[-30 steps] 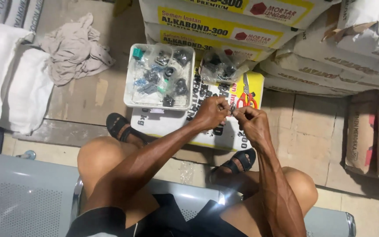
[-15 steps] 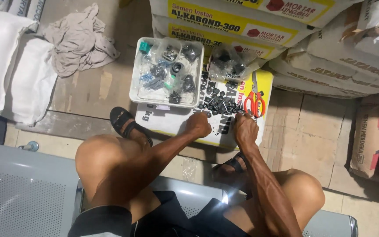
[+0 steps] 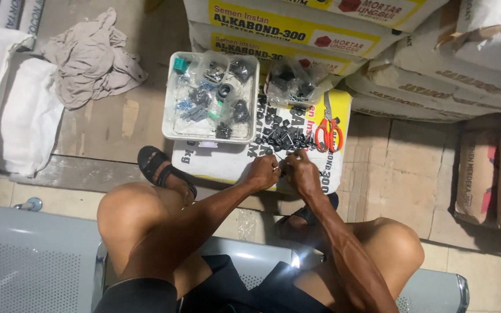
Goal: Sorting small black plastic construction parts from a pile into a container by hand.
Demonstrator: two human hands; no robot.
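My left hand and my right hand meet fingertip to fingertip over a white and yellow sack lying flat in front of my knees. Both pinch a small dark part between them; it is too small to identify. Just beyond my fingers lies a loose pile of small black parts on the sack. Red-handled scissors lie to the right of the pile. A white tray with several small bags of fittings sits at the sack's far left corner.
A clear bag of black parts leans against stacked sacks at the back. More sacks pile up on the right. A crumpled cloth lies on the floor left. I sit on a grey metal bench.
My hands dropped from the raised pinch down to the pile of black parts, spread apart there, then drew back together toward me with a small part.
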